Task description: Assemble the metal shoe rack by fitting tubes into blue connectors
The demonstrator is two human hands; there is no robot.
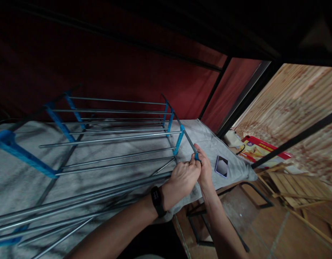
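Hands meet at the near end of the rack (pixel 114 138) lying on the grey cloth (pixel 17 180): left hand (pixel 183 178) and right hand (pixel 205 167) both pinch the blue connector (pixel 196 156) on its dark rod (pixel 189 138). Likely seating that joint; next calls for firm, straight pressure.

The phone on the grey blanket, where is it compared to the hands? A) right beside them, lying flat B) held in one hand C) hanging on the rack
A: the phone lies flat on the grey blanket just past the right hand, while both hands grip the rack.
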